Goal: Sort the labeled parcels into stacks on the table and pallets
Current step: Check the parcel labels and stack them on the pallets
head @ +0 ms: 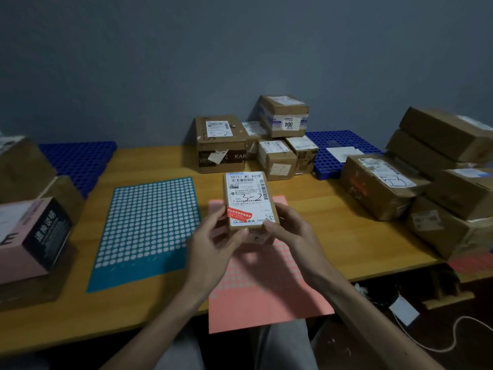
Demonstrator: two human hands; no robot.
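Note:
I hold a small cardboard parcel [249,200] up over the pink dotted mat [258,279]. Its white label faces me, with "3-2" handwritten on it and a red sticker below. My left hand [213,241] grips its lower left corner and my right hand [286,231] grips its lower right corner. A teal dotted mat [149,228] lies to the left on the wooden table [333,217]. Blue pallets sit at the back left [80,161] and back right [336,148].
A cluster of labelled boxes [221,142] stands at the back centre, one box [284,116] on top. Stacked brown boxes [437,169] fill the right side. A pink and black box [32,236] sits on cartons at the left. A white cable [450,340] lies on the floor.

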